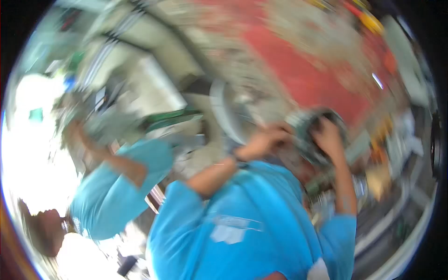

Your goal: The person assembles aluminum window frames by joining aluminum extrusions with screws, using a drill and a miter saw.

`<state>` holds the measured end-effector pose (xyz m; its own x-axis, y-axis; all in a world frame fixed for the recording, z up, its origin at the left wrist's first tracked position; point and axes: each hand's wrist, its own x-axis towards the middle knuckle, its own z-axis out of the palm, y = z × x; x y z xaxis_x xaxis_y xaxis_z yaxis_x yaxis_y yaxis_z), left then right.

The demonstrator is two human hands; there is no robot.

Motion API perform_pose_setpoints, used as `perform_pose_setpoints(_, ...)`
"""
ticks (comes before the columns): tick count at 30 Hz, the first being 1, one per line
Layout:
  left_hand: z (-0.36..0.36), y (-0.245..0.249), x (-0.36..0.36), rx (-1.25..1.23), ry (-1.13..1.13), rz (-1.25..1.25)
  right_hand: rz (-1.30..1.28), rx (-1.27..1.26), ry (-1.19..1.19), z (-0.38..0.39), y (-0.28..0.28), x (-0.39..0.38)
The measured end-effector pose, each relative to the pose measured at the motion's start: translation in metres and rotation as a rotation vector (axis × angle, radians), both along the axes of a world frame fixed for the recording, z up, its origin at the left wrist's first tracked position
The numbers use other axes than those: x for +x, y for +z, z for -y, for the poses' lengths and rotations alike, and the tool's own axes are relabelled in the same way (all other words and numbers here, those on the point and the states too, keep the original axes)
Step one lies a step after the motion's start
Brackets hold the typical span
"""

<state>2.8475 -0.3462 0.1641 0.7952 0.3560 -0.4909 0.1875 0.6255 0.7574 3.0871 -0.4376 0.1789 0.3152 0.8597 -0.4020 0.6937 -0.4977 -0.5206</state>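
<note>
Motion blur covers the whole head view. A round grey-green part with a dark opening is in front of me, right of centre; its exact kind is too smeared to make out. My right hand is closed at its rim, with the fingers reaching into the dark opening. At the left side of the part is my left hand, a dark band round its wrist. Its fingers point toward the part, but blur hides whether they grip it or only lie beside it.
A co-worker in a blue shirt bends at the left, arm extended. A pale curved rim and a green-edged box lie between us. Beyond is worn red flooring. Yellow objects and mixed clutter are at the right.
</note>
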Motion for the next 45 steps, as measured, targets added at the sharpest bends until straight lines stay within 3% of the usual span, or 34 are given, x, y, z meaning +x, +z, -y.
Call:
perform_pose_setpoints(1,0.001,0.000,0.001,0.065,0.004,0.052,-0.160,0.089,-0.021,0.004,-0.003,0.007)
perform_pose_setpoints(2,0.007,-0.011,0.005,0.023,0.034,0.069,-0.477,0.143,-0.143,0.024,-0.039,0.030)
perform_pose_setpoints(3,0.012,-0.024,0.010,-0.019,0.064,0.087,-0.473,0.208,-0.130,0.022,-0.020,0.026)
perform_pose_setpoints(4,0.007,-0.014,0.012,0.026,0.053,0.099,-0.606,0.120,-0.314,0.013,0.022,0.005)
perform_pose_setpoints(5,0.019,-0.051,0.030,0.308,0.123,0.245,-0.672,0.248,-0.366,0.013,0.032,-0.009)
perform_pose_setpoints(6,0.016,-0.047,0.033,0.545,0.136,0.271,-0.693,0.270,-0.472,0.011,0.037,-0.017)
perform_pose_setpoints(9,0.017,0.005,0.025,0.743,0.145,0.279,-0.888,0.382,-0.544,0.027,0.018,-0.021)
perform_pose_setpoints(12,0.019,0.009,0.030,0.744,0.207,0.325,-0.833,0.456,-0.635,0.025,0.023,-0.044)
perform_pose_setpoints(18,0.014,0.008,0.023,0.966,0.055,0.308,-0.661,0.445,-0.521,0.037,0.021,-0.041)
perform_pose_setpoints(20,0.021,0.001,0.028,0.664,0.086,0.417,-0.620,0.426,-0.489,0.038,0.025,-0.045)
perform_pose_setpoints(21,0.015,0.010,0.023,0.648,0.008,0.360,-0.744,0.421,-0.612,0.036,0.029,-0.051)
perform_pose_setpoints(22,0.012,0.015,0.018,0.421,-0.096,0.301,-0.831,0.465,-0.669,0.035,0.035,-0.052)
perform_pose_setpoints(23,0.013,0.008,0.016,0.388,-0.091,0.269,-1.004,0.560,-0.590,0.042,0.015,-0.034)
perform_pose_setpoints(24,0.015,0.001,0.014,0.354,-0.084,0.238,-1.059,0.641,-0.647,0.031,0.036,-0.039)
perform_pose_setpoints(25,0.010,0.019,0.012,-0.019,-0.087,0.136,-1.027,0.635,-0.675,0.029,0.045,-0.030)
perform_pose_setpoints(27,0.010,0.005,0.007,-0.142,-0.062,0.256,-0.612,0.576,-0.528,0.033,0.046,-0.006)
perform_pose_setpoints(30,0.009,0.009,-0.003,-0.057,-0.057,0.244,-0.212,0.332,-0.288,0.043,0.033,0.005)
perform_pose_setpoints(33,0.006,0.005,-0.007,-0.166,0.044,0.254,0.017,0.015,-0.021,0.038,0.021,0.007)
perform_pose_setpoints(34,0.006,0.006,-0.005,-0.226,0.106,0.266,0.132,0.099,0.090,0.037,0.015,0.006)
perform_pose_setpoints(40,0.001,-0.006,-0.001,-0.250,0.293,0.224,0.335,0.228,0.364,0.003,-0.055,0.017)
perform_pose_setpoints(45,0.000,-0.009,-0.005,-0.224,0.288,0.189,0.437,0.087,0.399,-0.001,-0.066,0.029)
